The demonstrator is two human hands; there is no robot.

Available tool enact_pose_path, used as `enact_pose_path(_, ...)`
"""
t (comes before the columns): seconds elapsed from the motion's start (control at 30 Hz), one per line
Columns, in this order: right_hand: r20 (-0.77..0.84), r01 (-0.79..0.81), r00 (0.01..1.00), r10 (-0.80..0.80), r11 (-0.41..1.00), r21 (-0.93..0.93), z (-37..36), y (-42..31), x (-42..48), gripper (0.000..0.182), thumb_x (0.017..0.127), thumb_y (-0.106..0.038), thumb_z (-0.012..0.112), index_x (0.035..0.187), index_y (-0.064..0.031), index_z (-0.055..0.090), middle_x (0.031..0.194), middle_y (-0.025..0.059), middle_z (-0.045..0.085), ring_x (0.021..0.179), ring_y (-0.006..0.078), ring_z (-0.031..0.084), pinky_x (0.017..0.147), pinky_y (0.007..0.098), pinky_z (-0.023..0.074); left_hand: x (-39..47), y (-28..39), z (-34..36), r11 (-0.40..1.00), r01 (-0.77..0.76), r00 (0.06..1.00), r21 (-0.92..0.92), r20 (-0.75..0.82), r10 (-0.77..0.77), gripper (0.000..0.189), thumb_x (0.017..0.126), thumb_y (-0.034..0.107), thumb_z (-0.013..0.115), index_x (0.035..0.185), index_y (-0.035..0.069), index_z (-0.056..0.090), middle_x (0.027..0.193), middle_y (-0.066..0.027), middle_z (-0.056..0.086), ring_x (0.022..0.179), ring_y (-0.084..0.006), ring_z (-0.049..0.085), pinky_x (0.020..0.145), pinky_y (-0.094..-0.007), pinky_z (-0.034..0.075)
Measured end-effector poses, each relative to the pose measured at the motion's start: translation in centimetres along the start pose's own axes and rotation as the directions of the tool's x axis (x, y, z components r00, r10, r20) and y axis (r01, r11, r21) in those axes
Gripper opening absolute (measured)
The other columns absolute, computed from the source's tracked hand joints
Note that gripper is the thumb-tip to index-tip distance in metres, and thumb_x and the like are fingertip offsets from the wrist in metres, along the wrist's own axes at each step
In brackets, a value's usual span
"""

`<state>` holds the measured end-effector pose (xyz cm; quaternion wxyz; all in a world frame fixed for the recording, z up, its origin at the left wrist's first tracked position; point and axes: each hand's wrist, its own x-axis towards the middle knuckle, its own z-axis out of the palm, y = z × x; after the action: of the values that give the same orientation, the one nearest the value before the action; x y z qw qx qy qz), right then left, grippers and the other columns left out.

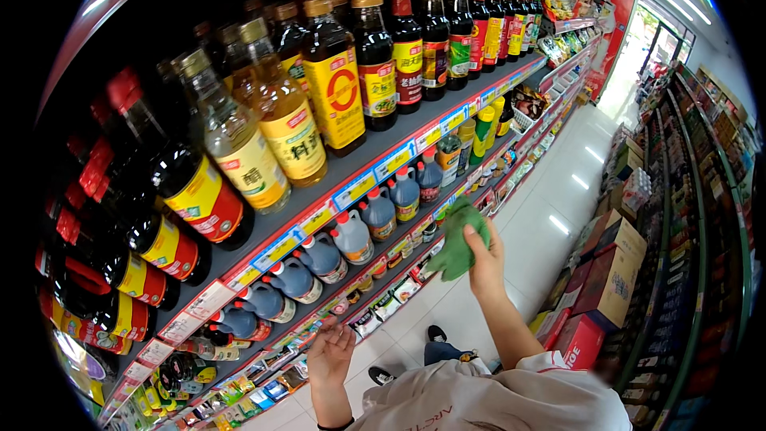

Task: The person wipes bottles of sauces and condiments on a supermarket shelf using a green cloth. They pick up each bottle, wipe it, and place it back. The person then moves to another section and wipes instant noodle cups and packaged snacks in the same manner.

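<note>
My right hand [486, 254] grips a crumpled green cloth [458, 245], raised in front of the lower shelves and apart from the bottles. Bare and loosely curled, my left hand [330, 350] hangs low beside the shelving with nothing in it. Before me, the upper shelf [383, 143] bears a row of glass sauce bottles. Among them are a soy sauce bottle with a large yellow label [335, 96], a cooking wine bottle [293, 137] and a clear vinegar bottle [245, 155]. Plastic jugs with red caps [353, 236] line the shelf beneath.
Price tags [353, 191] run along the shelf edge. Small packets [383, 305] fill the bottom shelves. Cardboard cartons [616, 275] stand across the tiled aisle [532, 209], against another stocked shelf unit [658, 239]. A bright doorway [649, 42] is at the far end.
</note>
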<state>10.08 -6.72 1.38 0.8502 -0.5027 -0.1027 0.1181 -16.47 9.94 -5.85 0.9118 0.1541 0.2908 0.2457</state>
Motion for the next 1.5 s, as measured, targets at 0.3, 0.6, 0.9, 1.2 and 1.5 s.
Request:
enact_pose_path(0.3, 0.005, 0.165, 0.986, -0.165, 0.981, -0.106, -3.2, -2.7, 9.8, 0.019, 0.095, -0.020, 0.062, 0.105, -0.0038, 0.056, 0.092, -0.0007, 0.059, 0.085, 0.0075, 0.053, 0.076, 0.0228, 0.0439, 3.3, -5.9, 6.1, 0.999, 0.019, 1.000, -0.032, -0.016, -0.019, 0.026, 0.085, 0.005, 0.056, 0.111, 0.004, 0.061, 0.096, -0.0087, 0.066, 0.098, -0.0241, 0.062, 0.099, -0.0407, 0.045)
enact_pose_path(0.6, 0.159, 0.540, 0.840, -0.518, 0.779, -0.318, -0.1, -3.3, 18.6, 0.033, 0.099, -0.019, 0.054, 0.125, 0.0008, 0.052, 0.134, 0.0144, 0.049, 0.121, 0.0226, 0.048, 0.099, 0.0349, 0.0381, 2.6, -9.1, 6.6, 0.995, -0.066, 0.991, -0.076, -0.118, 0.057, 0.026, 0.087, 0.006, 0.056, 0.112, 0.004, 0.063, 0.097, -0.0056, 0.070, 0.100, -0.0210, 0.063, 0.102, -0.0398, 0.043)
enact_pose_path(0.9, 0.271, 0.730, 0.682, -0.679, 0.618, -0.290, 6.1, 3.6, 16.5, 0.039, 0.100, -0.022, 0.048, 0.130, 0.0021, 0.047, 0.148, 0.0245, 0.036, 0.138, 0.0432, 0.030, 0.110, 0.0494, 0.0258, 0.6, -8.2, 6.2, 0.981, -0.156, 0.978, -0.117, -0.156, 0.137, 0.024, 0.089, 0.007, 0.054, 0.112, 0.005, 0.060, 0.096, -0.0044, 0.066, 0.100, -0.0201, 0.062, 0.102, -0.0390, 0.043)
enact_pose_path(1.2, 0.801, 0.965, 0.191, -0.567, 0.258, -0.047, 14.8, 2.7, 6.6, 0.022, 0.078, -0.013, 0.062, 0.099, -0.0044, 0.057, 0.125, 0.0146, 0.057, 0.121, 0.0347, 0.050, 0.101, 0.0511, 0.0311, -0.3, -5.3, 4.9, 0.960, -0.236, 0.966, -0.151, -0.144, 0.215, 0.023, 0.090, 0.008, 0.054, 0.112, 0.004, 0.059, 0.096, -0.0048, 0.066, 0.096, -0.0203, 0.063, 0.101, -0.0378, 0.045)
enact_pose_path(1.5, 0.836, 0.985, 0.059, -0.546, 0.169, 0.041, 20.4, 1.8, 3.3, 0.034, 0.072, -0.011, 0.065, 0.103, 0.0001, 0.056, 0.103, 0.0148, 0.060, 0.094, 0.0291, 0.056, 0.085, 0.0430, 0.0438, 0.0, -3.3, 1.5, 0.954, -0.219, 0.971, -0.203, -0.144, 0.192, 0.023, 0.090, 0.007, 0.053, 0.112, 0.004, 0.060, 0.094, -0.0052, 0.067, 0.096, -0.0204, 0.064, 0.100, -0.0376, 0.045)
